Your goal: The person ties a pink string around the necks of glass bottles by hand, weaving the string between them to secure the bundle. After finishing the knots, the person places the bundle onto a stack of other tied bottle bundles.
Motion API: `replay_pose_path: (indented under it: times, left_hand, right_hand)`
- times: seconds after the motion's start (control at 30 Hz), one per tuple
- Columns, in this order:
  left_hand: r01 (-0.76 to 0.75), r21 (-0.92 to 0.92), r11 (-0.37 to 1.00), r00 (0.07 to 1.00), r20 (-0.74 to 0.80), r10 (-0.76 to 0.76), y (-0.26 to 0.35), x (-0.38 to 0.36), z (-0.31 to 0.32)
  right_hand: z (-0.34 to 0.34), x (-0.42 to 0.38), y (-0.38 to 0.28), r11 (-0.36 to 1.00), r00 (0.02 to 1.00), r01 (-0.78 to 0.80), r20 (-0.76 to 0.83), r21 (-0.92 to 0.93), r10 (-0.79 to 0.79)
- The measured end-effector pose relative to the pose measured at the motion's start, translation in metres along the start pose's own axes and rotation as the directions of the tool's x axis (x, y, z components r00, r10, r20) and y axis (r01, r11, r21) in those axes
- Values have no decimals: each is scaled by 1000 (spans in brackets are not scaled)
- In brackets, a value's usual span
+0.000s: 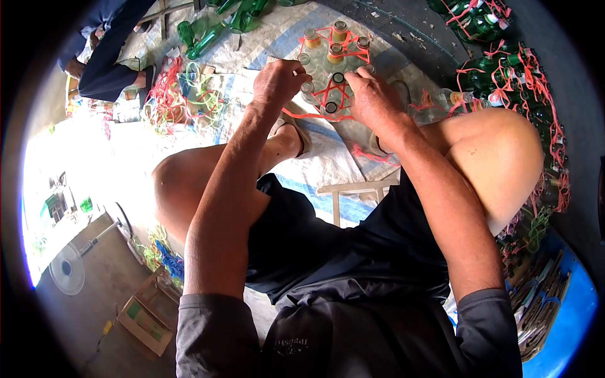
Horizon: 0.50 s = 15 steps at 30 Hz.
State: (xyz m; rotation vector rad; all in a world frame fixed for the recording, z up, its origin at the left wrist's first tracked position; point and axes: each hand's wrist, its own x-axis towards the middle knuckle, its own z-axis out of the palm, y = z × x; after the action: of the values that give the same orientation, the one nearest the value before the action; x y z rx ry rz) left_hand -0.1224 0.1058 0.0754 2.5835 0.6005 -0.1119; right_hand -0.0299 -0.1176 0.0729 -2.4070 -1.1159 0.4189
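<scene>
1. The cluster of clear bottles (pixel 335 58) stands upright on the sheet (pixel 328 151), laced with red twine (pixel 318 116)
2. Left hand (pixel 276 83): at the cluster's left edge, fingers curled, thumb near them; whether they grip twine, I cannot tell
3. Right hand (pixel 377 97): at the cluster's right edge, fingers bunched together; their hold is unclear
4. Loose green bottles (pixel 205 41) lie left of the cluster, bound green bottles (pixel 526 70) to its right

White-and-blue sheet (pixel 340 154) on the floor, under clear bottles (pixel 319 60) and green bottles (pixel 206 43).
</scene>
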Motion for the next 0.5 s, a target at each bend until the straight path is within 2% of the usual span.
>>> replay_pose_path:
  times: [0.1,0.2,0.3,0.4,0.5]
  left_hand:
    - [53,-60,997,998,-38,-56,0,-6,3]
    - [139,-144,980,987,-61,-149,-1,-11,8]
    - [197,-126,972,977,-57,-205,-4,-15,9]
    - [273,-263,925,956,-29,-291,-14,-18,17]
    - [283,-409,868,948,-16,-317,-24,-21,28]
  right_hand:
    - [8,-2,3,997,996,62,-69,-41,-64]
    - [4,-7,-2,995,994,56,-93,-78,-63]
    - [-6,-12,-9,986,995,-4,-100,-165,-12]
    - [-12,-17,-7,992,998,-54,7,-117,55]
    - [-4,-19,0,999,999,-13,-51,-51,10]
